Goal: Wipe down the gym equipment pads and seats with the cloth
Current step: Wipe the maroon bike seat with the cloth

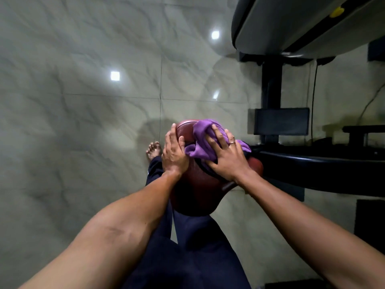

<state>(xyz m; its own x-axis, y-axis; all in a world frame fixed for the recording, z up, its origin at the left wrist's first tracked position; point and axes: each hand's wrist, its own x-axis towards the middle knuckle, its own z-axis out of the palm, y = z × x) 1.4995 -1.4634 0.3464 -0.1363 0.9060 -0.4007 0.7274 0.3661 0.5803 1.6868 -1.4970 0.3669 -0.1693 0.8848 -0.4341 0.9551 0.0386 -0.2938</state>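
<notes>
A dark red padded seat (193,190) stands in front of me at the middle of the view. A crumpled purple cloth (200,135) lies on its far right part. My right hand (226,155) presses down on the cloth with spread fingers, a ring on one finger. My left hand (174,152) rests on the seat's left side, fingers reaching up over its far edge and thumb on top. Both hands hide much of the seat's upper surface.
A black machine frame (312,165) runs right from the seat, with a black upright post (271,86) and a block (281,122) behind it. A grey and black machine housing (302,26) hangs at the top right. Glossy marble floor tiles (83,101) spread left. My bare foot (153,150) stands by the seat.
</notes>
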